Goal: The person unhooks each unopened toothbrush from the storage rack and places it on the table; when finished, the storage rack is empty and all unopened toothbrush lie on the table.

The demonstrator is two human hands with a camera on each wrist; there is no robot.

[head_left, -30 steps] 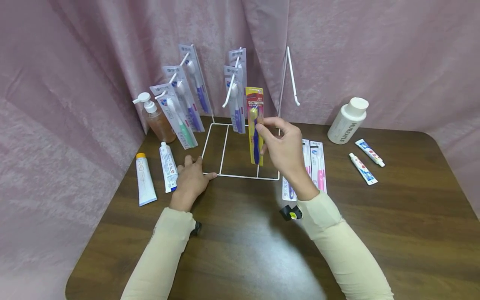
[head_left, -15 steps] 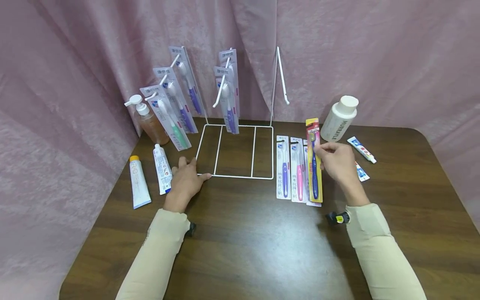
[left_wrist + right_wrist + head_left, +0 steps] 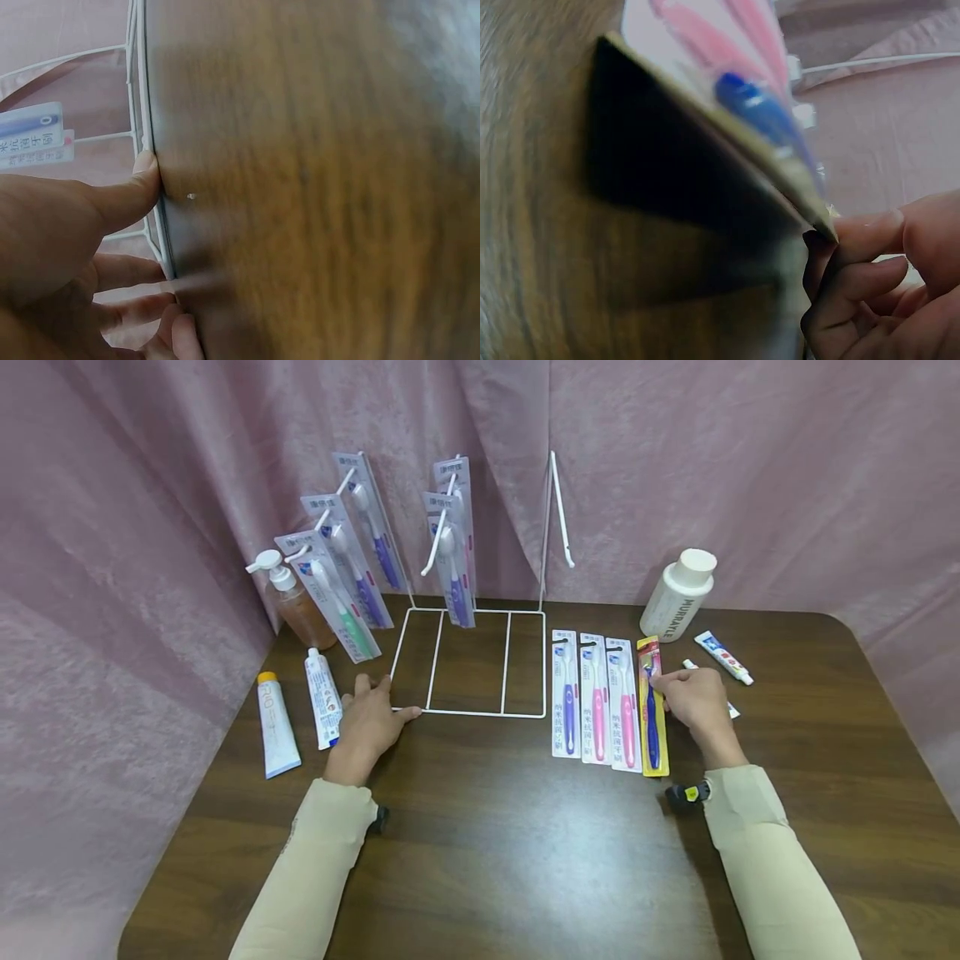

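My right hand (image 3: 697, 700) pinches the long edge of a toothbrush with a dark blue handle in a yellow-and-red blister pack (image 3: 653, 727). In the right wrist view the pack (image 3: 759, 111) tilts up from the wood, its near edge between thumb and fingers. Left of it lie one purple and two pink packaged toothbrushes (image 3: 626, 727) in a row. At the front left corner of a white wire rack (image 3: 480, 714), my left hand (image 3: 367, 722) rests with fingers spread. Its thumb touches the front wire (image 3: 139, 97) in the left wrist view.
Packaged toothbrushes (image 3: 352, 627) hang on the rack's left and middle hooks; the right hook (image 3: 562, 518) is bare. A pump bottle (image 3: 300, 614) and two toothpaste tubes (image 3: 276, 727) are at left. A white bottle (image 3: 678, 597) and two small tubes (image 3: 723, 657) are at right.
My right hand has carried the yellow toothbrush pack from in front of the rack rightward and down, to the right end of the toothbrush row. My left hand has stayed on the rack corner.
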